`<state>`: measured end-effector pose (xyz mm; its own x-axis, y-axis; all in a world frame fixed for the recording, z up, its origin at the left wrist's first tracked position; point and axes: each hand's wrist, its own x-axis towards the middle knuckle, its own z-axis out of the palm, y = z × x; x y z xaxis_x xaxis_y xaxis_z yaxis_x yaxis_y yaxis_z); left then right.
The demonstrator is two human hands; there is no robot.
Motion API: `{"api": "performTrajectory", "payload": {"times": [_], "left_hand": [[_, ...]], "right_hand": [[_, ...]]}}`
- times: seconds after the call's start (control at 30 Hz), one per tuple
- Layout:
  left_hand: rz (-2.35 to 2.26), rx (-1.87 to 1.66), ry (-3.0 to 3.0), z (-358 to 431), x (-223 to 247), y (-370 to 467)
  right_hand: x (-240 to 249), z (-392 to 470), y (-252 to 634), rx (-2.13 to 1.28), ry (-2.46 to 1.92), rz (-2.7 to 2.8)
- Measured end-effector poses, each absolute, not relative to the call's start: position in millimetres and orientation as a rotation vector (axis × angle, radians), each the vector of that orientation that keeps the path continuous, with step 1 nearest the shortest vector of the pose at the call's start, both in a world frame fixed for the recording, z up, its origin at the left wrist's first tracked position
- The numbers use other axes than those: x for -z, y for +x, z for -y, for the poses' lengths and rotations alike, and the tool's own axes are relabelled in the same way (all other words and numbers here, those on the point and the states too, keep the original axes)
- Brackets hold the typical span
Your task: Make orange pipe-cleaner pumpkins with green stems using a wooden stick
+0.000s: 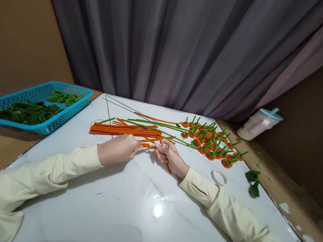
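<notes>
Between my two hands runs an orange pipe cleaner [148,146], twisted or looped near its middle. My left hand [120,149] is closed in a pinch on its left part. My right hand [171,157] pinches the other part with thumb and fingers, and an orange end sticks out below the palm. Just behind the left hand lies a thick bundle of orange pipe cleaners [124,131]. A few loose orange and green stems cross beside it. Finished-looking small orange pumpkin shapes with green stalks [211,155] stand in a cluster beyond my right hand.
A blue plastic basket [48,126] with green leaf shapes stands at the left. White tape ring [219,178] and green leaf pieces [254,188] lie at the right. A lidded cup [259,126] stands at the right back, before a grey curtain [171,43].
</notes>
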<state>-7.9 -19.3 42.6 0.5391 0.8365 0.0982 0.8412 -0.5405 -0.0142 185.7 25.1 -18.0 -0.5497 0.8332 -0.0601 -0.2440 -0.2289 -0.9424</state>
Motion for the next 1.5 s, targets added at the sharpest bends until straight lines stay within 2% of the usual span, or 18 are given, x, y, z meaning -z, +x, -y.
{"api": "performTrajectory", "payload": {"times": [0.17,0.3,0.43,0.47,0.53,0.63,0.73,0.83,0.97,1.2,1.5], "left_hand": [[1.56,0.189,-2.876,20.5,-56.8,-11.4],[1.903,0.183,-3.276,12.5,-70.7,-23.5],[2.079,0.21,-3.762,-6.1,-56.2,-37.4],[2.186,0.381,-3.857,-10.8,-47.1,-38.9],[2.462,0.938,-3.873,-18.3,-26.7,-38.7],[2.504,1.401,-3.71,-23.0,-2.6,-31.9],[2.455,1.71,-3.55,-20.5,5.7,-22.5],[2.409,1.85,-3.419,-14.9,6.8,-14.1],[2.409,1.836,-3.24,-9.1,13.1,-5.8],[2.389,1.57,-3.023,-2.7,17.0,-0.3],[2.01,1.329,-3.141,0.6,9.5,0.2]], "right_hand": [[15.9,-27.5,189.1,-1.919,-0.726,1.318],[12.4,-26.0,191.0,-2.029,-0.705,1.383],[12.9,-24.0,190.4,-2.089,-0.691,1.399],[13.4,-24.5,190.1,-2.085,-0.692,1.387],[14.4,-27.1,189.4,-2.061,-0.701,1.35],[15.7,-33.4,188.8,-1.993,-0.731,1.299],[17.4,-37.8,188.7,-1.887,-0.773,1.278],[18.6,-37.3,188.8,-1.767,-0.82,1.292],[21.8,-31.4,187.7,-1.584,-0.892,1.368],[25.9,-19.2,184.7,-1.199,-1.008,1.643],[-22.6,-16.6,207.9,-0.914,-0.943,2.309]]}}
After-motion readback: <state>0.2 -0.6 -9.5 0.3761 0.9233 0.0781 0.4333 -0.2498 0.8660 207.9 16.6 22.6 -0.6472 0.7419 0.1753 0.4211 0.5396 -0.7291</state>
